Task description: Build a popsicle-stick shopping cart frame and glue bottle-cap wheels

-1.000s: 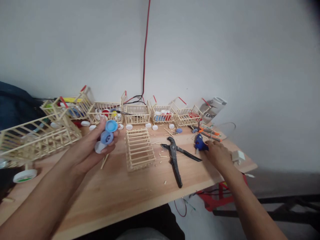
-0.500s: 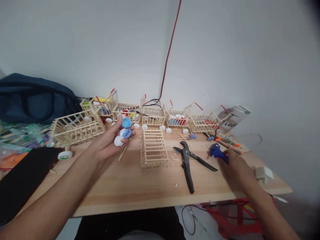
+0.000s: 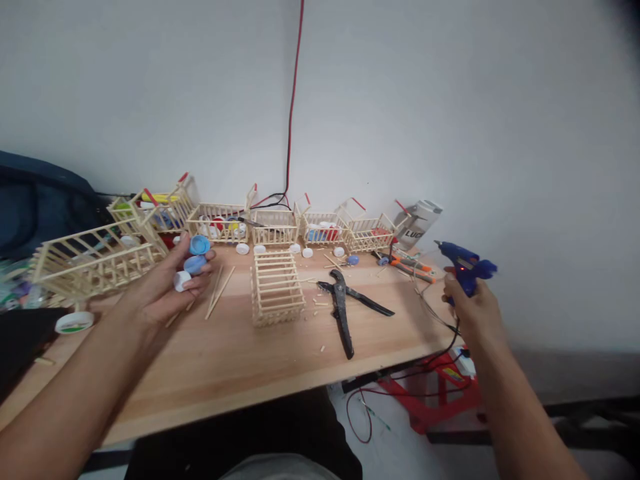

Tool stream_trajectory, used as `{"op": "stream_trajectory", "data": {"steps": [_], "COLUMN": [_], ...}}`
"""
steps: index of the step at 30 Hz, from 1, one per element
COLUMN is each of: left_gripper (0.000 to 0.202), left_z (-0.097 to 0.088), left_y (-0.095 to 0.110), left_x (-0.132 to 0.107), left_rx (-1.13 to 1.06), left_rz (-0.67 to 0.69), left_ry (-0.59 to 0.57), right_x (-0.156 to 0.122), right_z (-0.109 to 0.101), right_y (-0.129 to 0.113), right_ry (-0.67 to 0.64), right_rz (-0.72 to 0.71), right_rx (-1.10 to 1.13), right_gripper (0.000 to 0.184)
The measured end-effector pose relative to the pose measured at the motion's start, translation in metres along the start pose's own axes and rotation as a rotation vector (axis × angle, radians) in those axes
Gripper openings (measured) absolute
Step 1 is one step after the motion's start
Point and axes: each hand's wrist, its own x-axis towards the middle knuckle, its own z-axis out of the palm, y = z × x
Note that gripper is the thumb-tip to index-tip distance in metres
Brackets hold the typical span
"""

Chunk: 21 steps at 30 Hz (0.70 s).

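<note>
Several bottle caps point(image 3: 195, 265), blue and white, are held in the fingers of my left hand point(image 3: 167, 283) above the left part of the table. My right hand point(image 3: 473, 307) grips a blue hot glue gun point(image 3: 463, 261) by its handle, raised past the table's right side. A small red light shows on the gun, and its nozzle points left. Between my hands a small stick basket point(image 3: 277, 290) rests on the wood, its barred side facing up. Black-handled cutters point(image 3: 341, 313) lie spread to the right of it.
Several stick carts point(image 3: 273, 227) with red handles line the wall, some with bottle caps inside. A larger stick frame point(image 3: 100, 260) stands at left near a white cap point(image 3: 75, 323). Orange-handled pliers point(image 3: 413, 265) and a printed cup point(image 3: 420, 223) are at right. A cord point(image 3: 453, 340) hangs below the gun.
My right hand has lifted the glue gun off the table and turned it upright. The whole view has swung right. My left hand keeps the caps.
</note>
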Motion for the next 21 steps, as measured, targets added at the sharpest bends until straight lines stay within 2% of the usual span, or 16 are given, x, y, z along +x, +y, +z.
{"op": "stream_trajectory", "data": {"steps": [2, 4, 6, 8, 10, 13, 15, 19, 21], "left_gripper": [0.041, 0.043, 0.043, 0.038, 0.035, 0.036, 0.031, 0.03, 0.035], "left_z": [0.001, 0.0, -0.002, -0.003, -0.002, 0.002, 0.006, 0.007, 0.005], "left_y": [0.0, -0.001, -0.003, -0.006, -0.011, -0.017, -0.021, -0.026, -0.028], "left_x": [0.0, 0.001, 0.003, 0.002, 0.0, -0.005, -0.009, -0.012, -0.011], "left_rx": [0.02, 0.037, 0.049, 0.052, 0.058, 0.076, 0.076, 0.118, 0.138], "left_rz": [0.014, 0.016, 0.023, 0.032, 0.029, 0.009, 0.009, 0.011, 0.03], "left_ry": [0.005, -0.038, -0.072, -0.093, -0.127, -0.196, -0.214, -0.208, -0.222], "right_x": [-0.008, -0.017, -0.028, -0.042, -0.057, -0.081, -0.096, -0.121, -0.129], "right_z": [-0.001, 0.0, 0.004, 0.013, 0.025, 0.051, 0.07, 0.098, 0.106], "right_y": [-0.015, -0.037, -0.063, -0.092, -0.12, -0.157, -0.175, -0.196, -0.199], "right_ry": [-0.06, -0.149, -0.312, -0.345, -0.405, -0.634, -0.728, -0.909, -0.942], "right_rz": [0.045, 0.079, 0.234, 0.309, 0.285, 0.204, 0.226, 0.273, 0.256], "right_rx": [0.182, 0.341, 0.723, 0.882, 0.949, 1.064, 1.129, 1.161, 1.122], "right_gripper": [0.042, 0.045, 0.043, 0.042, 0.037, 0.031, 0.03, 0.028, 0.027]}}
